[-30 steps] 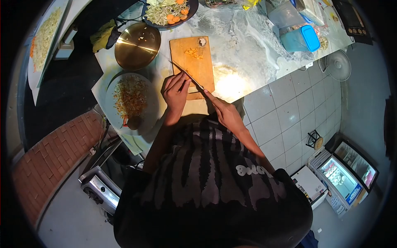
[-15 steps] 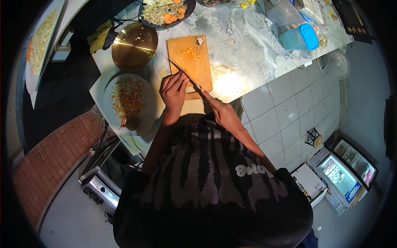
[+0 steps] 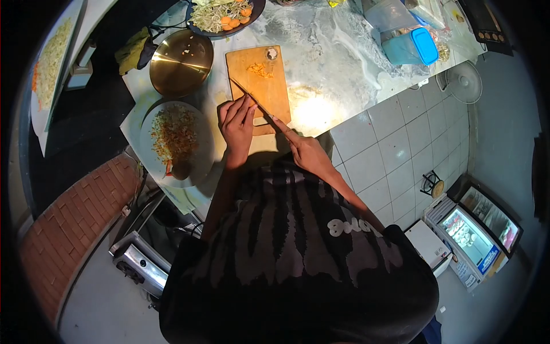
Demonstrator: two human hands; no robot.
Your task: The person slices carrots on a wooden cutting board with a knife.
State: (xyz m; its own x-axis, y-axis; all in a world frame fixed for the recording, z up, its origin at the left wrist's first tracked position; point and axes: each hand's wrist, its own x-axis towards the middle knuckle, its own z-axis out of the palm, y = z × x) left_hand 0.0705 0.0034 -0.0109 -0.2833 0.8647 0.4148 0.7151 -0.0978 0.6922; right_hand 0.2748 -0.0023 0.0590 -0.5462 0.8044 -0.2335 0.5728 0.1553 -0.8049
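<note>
Head view: the marbled table [image 3: 326, 51] spreads out ahead of me, the largest thing near my hands; on its left side, close to me, sits the pale plate [image 3: 204, 135] heaped with finely chopped orange and green food; beyond that plate stands the gold pan [image 3: 182, 66], a few pale scraps inside; the board [image 3: 272, 94] lies right of both, with its slotted end toward me; past the pan, the dark plate [image 3: 258, 18] bears sprouts and orange slices; well off to the right is the blue-lidded tub [image 3: 401, 49].

My right hand [image 3: 310, 152] is closed around the knife's handle, forefinger stretched along it; my left hand [image 3: 236, 124] is at the board's near left part, fingers bunched narrow beside the blade; whether they pinch anything, I cannot tell.

The knife [image 3: 255, 102] slants across the board, tip pointing far left; smallest of all, the orange bits [image 3: 259, 70] lie loosely gathered on the board, beyond the blade.
</note>
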